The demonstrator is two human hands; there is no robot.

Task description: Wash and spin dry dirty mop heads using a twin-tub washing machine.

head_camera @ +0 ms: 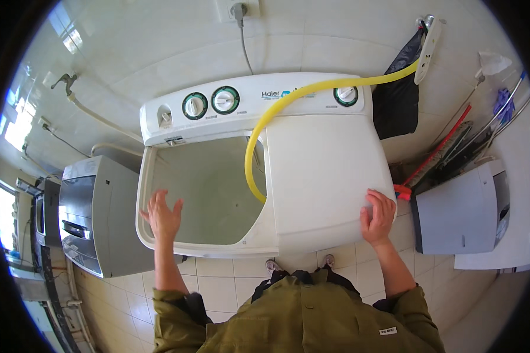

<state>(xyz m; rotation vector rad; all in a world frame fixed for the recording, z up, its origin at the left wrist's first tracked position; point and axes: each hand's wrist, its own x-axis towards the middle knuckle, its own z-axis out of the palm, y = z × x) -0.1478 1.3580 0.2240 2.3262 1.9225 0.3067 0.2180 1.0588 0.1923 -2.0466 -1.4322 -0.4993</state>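
A white Haier twin-tub washing machine (322, 167) stands before me against the tiled wall. Its left tub (203, 194) is uncovered and holds cloudy, greenish water. A yellow hose (265, 119) arches over the control panel, and its end dips into that tub. Over the tub's left side is my left hand (164, 216), fingers spread and nothing in it; whether it touches the rim is unclear. My right hand (378, 216) rests on the right front corner of the closed lid (322, 198), fingers apart. Several round dials, such as the white knob (224, 101), sit along the panel.
Left of the machine stands a grey appliance (115, 216), below a wall tap (66, 82) with its pale hose. A black plastic bag (397, 101) hangs at the right. Beyond it are a red-handled broom (439, 143) and a grey bin (457, 212). A plug (238, 11) sits in the wall socket.
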